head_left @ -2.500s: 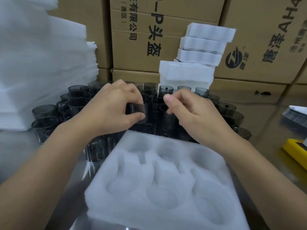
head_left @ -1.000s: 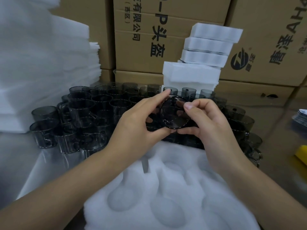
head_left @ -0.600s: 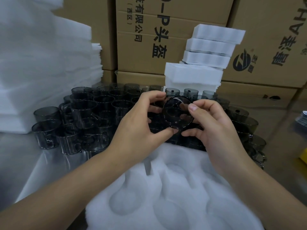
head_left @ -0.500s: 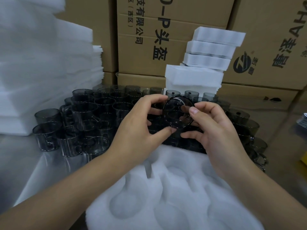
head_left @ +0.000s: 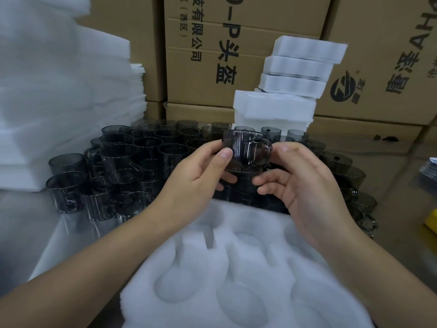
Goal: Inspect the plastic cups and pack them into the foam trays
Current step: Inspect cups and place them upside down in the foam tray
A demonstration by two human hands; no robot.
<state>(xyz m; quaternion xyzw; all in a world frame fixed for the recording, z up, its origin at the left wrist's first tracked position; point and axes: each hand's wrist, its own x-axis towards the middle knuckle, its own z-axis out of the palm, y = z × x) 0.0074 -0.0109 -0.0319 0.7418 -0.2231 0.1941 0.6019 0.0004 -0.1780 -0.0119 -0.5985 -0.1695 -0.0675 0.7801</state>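
A smoky grey transparent plastic cup (head_left: 246, 150) with a handle is held up between both hands, lying on its side above the cup pile. My left hand (head_left: 196, 178) pinches its left wall with thumb in front and fingers behind. My right hand (head_left: 300, 181) holds its right end, fingers curled under and around the handle side. Below the hands lies a white foam tray (head_left: 236, 280) with round pockets, none of them holding a cup. Several matching cups (head_left: 123, 166) stand packed together on the table behind the tray.
A tall stack of white foam sheets (head_left: 59, 95) fills the left. Stacked foam trays (head_left: 293, 81) stand behind the cups against cardboard boxes (head_left: 212, 55). A yellow object (head_left: 431, 221) and a stack of papers (head_left: 430, 166) sit at the right edge. The steel table (head_left: 28, 223) shows at left.
The cup has been turned in my hands: its round end faced me before, now its side wall and handle face me. Both hands shifted their hold slightly.
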